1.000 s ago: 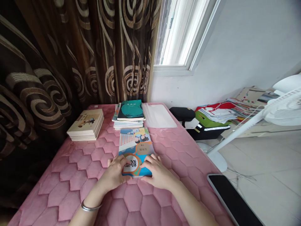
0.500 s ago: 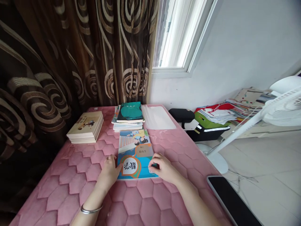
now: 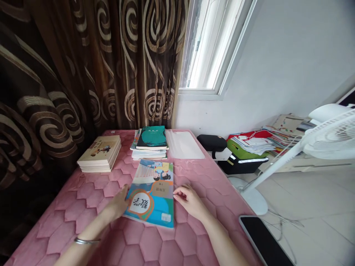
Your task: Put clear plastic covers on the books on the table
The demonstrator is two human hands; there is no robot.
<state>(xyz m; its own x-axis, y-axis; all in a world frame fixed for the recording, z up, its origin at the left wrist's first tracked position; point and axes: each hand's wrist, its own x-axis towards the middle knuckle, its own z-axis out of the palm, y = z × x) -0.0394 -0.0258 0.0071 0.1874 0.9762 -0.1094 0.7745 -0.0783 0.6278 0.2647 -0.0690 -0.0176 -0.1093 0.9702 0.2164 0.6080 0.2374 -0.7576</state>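
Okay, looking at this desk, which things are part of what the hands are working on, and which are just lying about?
In use:
left hand, against the edge of the maths textbook
right hand, at the book's other edge

Lying about:
stack of cream-covered books
teal-covered book on a pile
clear plastic sheet
white fan

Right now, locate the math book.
In the head view, the math book lies askew on the pink quilt, between the left hand and right hand, just below the book stack.
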